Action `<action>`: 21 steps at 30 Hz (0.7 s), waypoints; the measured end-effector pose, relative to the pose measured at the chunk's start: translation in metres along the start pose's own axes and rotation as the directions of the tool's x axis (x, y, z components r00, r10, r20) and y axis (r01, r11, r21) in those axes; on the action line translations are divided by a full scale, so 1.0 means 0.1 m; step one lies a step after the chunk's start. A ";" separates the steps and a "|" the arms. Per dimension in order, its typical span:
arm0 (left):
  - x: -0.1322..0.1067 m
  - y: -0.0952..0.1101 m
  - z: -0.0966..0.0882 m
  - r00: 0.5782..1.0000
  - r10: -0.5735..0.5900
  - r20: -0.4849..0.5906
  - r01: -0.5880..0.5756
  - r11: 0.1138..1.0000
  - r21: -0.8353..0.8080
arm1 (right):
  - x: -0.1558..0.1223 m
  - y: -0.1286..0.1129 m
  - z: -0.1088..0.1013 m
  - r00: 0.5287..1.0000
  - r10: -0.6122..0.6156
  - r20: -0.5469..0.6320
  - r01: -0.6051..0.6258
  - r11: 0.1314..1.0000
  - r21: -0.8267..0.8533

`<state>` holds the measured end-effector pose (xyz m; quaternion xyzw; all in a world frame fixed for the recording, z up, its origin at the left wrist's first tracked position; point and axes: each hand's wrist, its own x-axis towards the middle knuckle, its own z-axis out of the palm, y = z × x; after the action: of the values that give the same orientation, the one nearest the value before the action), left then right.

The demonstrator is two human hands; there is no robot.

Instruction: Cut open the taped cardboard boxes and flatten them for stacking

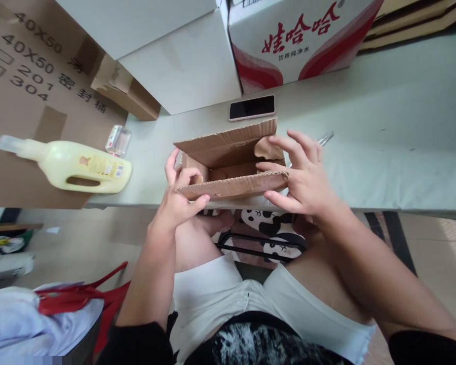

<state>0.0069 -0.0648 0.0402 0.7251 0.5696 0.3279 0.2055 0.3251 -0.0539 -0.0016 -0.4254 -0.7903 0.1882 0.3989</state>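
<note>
Packing room, stacked cartons [167,50], worktable [383,126]

One small carton [228,147], one bottle [81,170], one phone [252,107].

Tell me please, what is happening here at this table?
A seated person holds a small cardboard box, open on top, at the table edge. The left hand grips its left end; the right hand, fingers spread, holds the right end. A yellow bottle lies on its side to the left, and a phone lies behind the box.
</note>
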 end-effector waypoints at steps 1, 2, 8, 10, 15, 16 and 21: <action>-0.01 -0.02 -0.01 0.999 0.051 0.017 -0.051 0.999 0.019 | 0.01 0.00 0.00 1.000 -0.006 -0.001 0.006 1.000 -0.002; -0.03 -0.04 -0.01 0.994 0.105 0.039 -0.107 0.993 0.042 | 0.01 0.00 0.00 1.000 -0.008 -0.003 0.008 1.000 -0.007; -0.14 -0.16 -0.03 0.986 0.164 -0.008 -0.164 0.986 0.027 | 0.03 -0.01 0.00 0.998 -0.053 0.030 0.055 0.995 -0.078; -0.17 -0.17 -0.03 0.985 0.174 -0.005 -0.174 0.985 0.011 | 0.03 -0.02 0.01 0.997 -0.064 0.052 0.069 0.993 -0.098; -0.24 -0.20 -0.02 0.977 0.200 -0.078 -0.201 0.979 -0.011 | -0.02 -0.02 0.04 0.990 -0.125 -0.070 0.122 0.991 -0.044; -0.25 -0.22 -0.01 0.974 0.205 -0.096 -0.207 0.978 -0.016 | -0.03 0.00 0.04 0.979 -0.155 -0.133 0.154 0.988 -0.017; -0.20 -0.38 0.06 0.992 0.000 -0.129 -0.033 0.966 -0.255 | -0.07 0.17 0.11 0.944 -0.006 -0.331 0.084 0.972 0.221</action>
<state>-0.0179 -0.0735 0.0058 0.6746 0.5283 0.4463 0.2582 0.3272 -0.0495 -0.0225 -0.3829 -0.6949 0.1965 0.5760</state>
